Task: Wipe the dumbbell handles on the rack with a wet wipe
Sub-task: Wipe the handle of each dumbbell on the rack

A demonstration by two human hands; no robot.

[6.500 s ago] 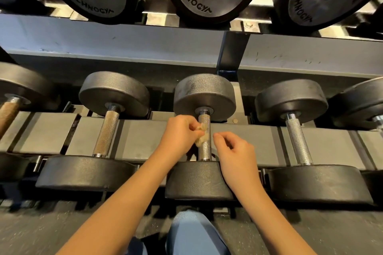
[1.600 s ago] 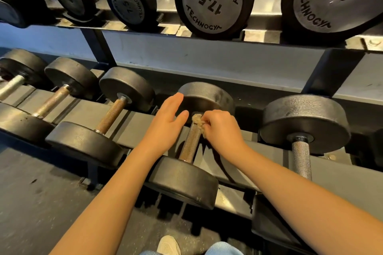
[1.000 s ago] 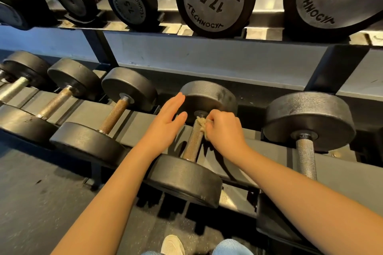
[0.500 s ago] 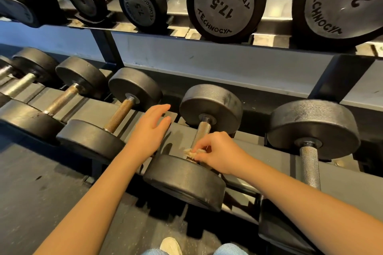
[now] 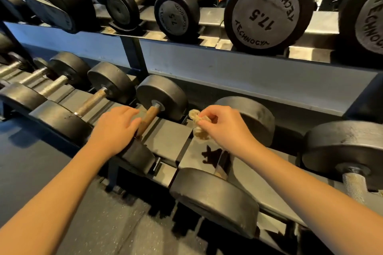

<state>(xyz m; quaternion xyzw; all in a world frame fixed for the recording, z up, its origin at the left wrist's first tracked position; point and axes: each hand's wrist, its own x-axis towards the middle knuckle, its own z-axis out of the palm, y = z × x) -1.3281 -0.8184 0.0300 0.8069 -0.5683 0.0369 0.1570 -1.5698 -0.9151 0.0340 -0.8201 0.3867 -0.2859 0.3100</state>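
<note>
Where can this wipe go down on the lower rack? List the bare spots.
Bare: the grey rail between the rusty handle under the left hand and the dark handle below the right hand with the wet wipe. Also the floor at left. Crowded: the upper shelf, dumbbells side by side.

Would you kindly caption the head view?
Right hand pinches wet wipe; left hand rests on brown dumbbell handle.

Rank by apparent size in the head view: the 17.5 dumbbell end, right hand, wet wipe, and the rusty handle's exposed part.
1. 17.5 dumbbell end
2. right hand
3. wet wipe and rusty handle: too alike to rank, as both are partly covered.
</note>
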